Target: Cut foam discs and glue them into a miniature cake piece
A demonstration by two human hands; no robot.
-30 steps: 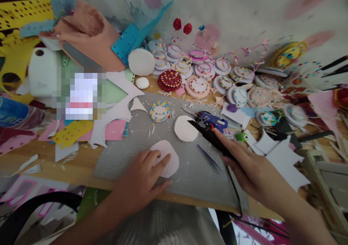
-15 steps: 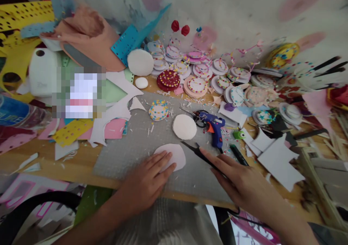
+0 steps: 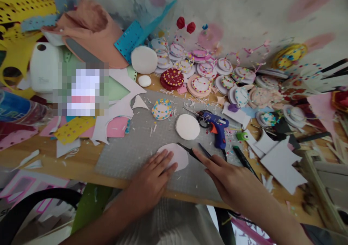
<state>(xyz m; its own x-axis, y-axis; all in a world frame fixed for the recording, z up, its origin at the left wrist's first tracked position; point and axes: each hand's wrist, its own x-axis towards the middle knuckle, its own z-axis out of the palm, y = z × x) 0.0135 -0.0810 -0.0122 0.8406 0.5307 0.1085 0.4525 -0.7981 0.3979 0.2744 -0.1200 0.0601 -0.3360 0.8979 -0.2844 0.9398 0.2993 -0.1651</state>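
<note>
My left hand (image 3: 157, 168) lies with fingers stretched flat over a thin, pale round disc (image 3: 181, 158), pressing it on the grey cutting mat (image 3: 130, 143). My right hand (image 3: 227, 172) is closed round a dark, slim tool with two pointed prongs (image 3: 187, 149); its exact kind is unclear. The tip of one prong reaches the upper right edge of the disc, while the other stands apart to the right. Just above, a thicker white disc (image 3: 187, 126) rests on the mat. Right of it lies a blue glue gun (image 3: 219, 125) with an orange trigger.
Decorated miniature hats (image 3: 199, 85) crowd the back along the wall. Cut foam scraps (image 3: 116, 110) and a lit phone (image 3: 84, 92) are on the left. At right lie a dark green pen (image 3: 244, 159) and white offcuts (image 3: 284, 165). A bottle (image 3: 16, 107) is at far left.
My right hand has moved slightly left, bringing the tool's tip to the disc's edge. The tool's two prongs now show farther apart. My left hand stays on the disc; the view has shifted a little.
</note>
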